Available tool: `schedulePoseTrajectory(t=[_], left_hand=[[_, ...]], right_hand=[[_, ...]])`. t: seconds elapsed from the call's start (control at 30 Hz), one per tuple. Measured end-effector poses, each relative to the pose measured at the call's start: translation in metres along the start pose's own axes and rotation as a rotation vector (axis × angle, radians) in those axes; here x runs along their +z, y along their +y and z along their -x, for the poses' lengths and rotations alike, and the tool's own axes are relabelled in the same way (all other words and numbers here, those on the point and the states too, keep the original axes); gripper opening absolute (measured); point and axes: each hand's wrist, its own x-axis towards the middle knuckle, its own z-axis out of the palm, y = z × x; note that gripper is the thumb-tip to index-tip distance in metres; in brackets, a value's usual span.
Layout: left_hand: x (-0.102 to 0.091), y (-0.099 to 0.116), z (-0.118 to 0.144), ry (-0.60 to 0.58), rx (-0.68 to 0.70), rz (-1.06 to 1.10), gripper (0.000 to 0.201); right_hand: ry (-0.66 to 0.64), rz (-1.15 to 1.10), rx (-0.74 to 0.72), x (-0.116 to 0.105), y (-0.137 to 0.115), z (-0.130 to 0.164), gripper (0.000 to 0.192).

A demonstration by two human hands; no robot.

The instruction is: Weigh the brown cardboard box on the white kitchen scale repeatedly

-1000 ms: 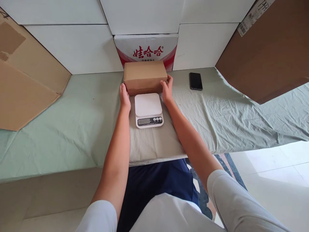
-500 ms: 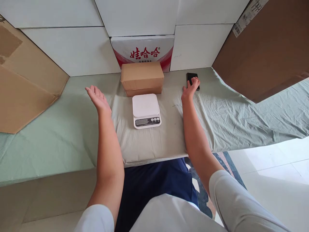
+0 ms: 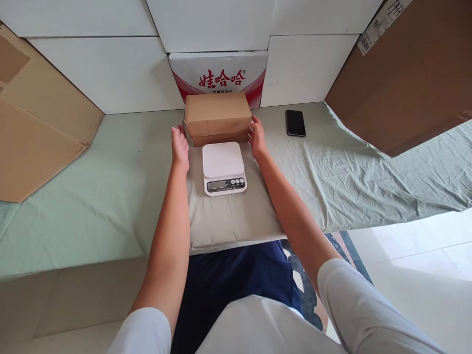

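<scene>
A small brown cardboard box point(image 3: 217, 118) lies on the cloth-covered surface, behind a white digital kitchen scale point(image 3: 223, 162) with a dark button panel. My left hand point(image 3: 180, 146) is at the box's left side, fingers stretched out, with the palm turned inward; whether it touches the cardboard I cannot tell. On the other side, my right hand point(image 3: 257, 137) has its fingers apart and slightly bent, with the tips at the box's right side. Nothing rests on the scale's plate.
A black phone point(image 3: 295, 123) lies to the right on the green cloth point(image 3: 110, 196). Behind the small box stands a printed white and red carton point(image 3: 221, 64). Large brown cardboard panels flank the surface at the left point(image 3: 40, 123) and right point(image 3: 409, 78).
Both hands have moved inward, from wide apart to either side of the small box. My right hand has come away from the phone. Box, scale and phone stay in place.
</scene>
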Motion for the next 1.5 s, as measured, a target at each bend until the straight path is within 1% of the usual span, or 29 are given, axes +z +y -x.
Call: schedulePoseTrajectory(t=[0.1,0.23,0.3,0.4,0.5,0.57,0.6,0.67,0.73,0.83,0.97,1.1,1.33,1.43,1.5], left_hand=[[0.015,-0.004,0.006,-0.020,0.008,-0.035,0.100],[0.019,-0.004,0.007,-0.053,0.090,-0.063,0.102],[0.020,0.004,0.007,-0.065,0.128,-0.077,0.103],[0.021,0.027,0.017,-0.059,0.186,-0.080,0.099],[0.019,0.053,0.044,-0.103,0.263,-0.073,0.088],[0.013,0.062,0.070,-0.141,0.300,-0.088,0.083],[0.008,0.063,0.085,-0.166,0.300,-0.104,0.082],[-0.002,0.060,0.114,-0.192,0.272,-0.126,0.082],[-0.012,0.051,0.137,-0.184,0.221,-0.152,0.081],[-0.020,0.038,0.156,-0.149,0.186,-0.177,0.085],[-0.017,0.032,0.158,-0.125,0.211,-0.197,0.090],[-0.015,0.033,0.158,-0.128,0.228,-0.216,0.088],[-0.014,0.034,0.164,-0.115,0.231,-0.239,0.092],[-0.019,0.036,0.159,-0.124,0.258,-0.237,0.095],[-0.030,0.039,0.153,-0.077,0.297,-0.206,0.099]], right_hand=[[-0.064,0.071,-0.128,0.013,0.000,0.012,0.073],[-0.081,0.130,-0.185,0.019,-0.008,0.021,0.083],[-0.092,0.129,-0.214,0.021,-0.017,0.023,0.083],[-0.104,0.141,-0.287,0.024,-0.040,0.028,0.080],[-0.135,0.186,-0.362,0.021,-0.069,0.048,0.077],[-0.167,0.218,-0.393,0.015,-0.082,0.072,0.074],[-0.183,0.224,-0.393,0.011,-0.086,0.086,0.074],[-0.219,0.213,-0.369,0.002,-0.085,0.115,0.075],[-0.245,0.178,-0.319,-0.004,-0.077,0.138,0.075],[-0.231,0.163,-0.239,-0.007,-0.063,0.159,0.074],[-0.204,0.178,-0.253,-0.006,-0.053,0.164,0.075],[-0.204,0.172,-0.246,-0.006,-0.055,0.164,0.077],[-0.234,0.183,-0.213,-0.007,-0.056,0.166,0.084],[-0.214,0.163,-0.208,-0.011,-0.053,0.162,0.085],[-0.128,0.120,-0.212,-0.019,-0.052,0.157,0.085]])
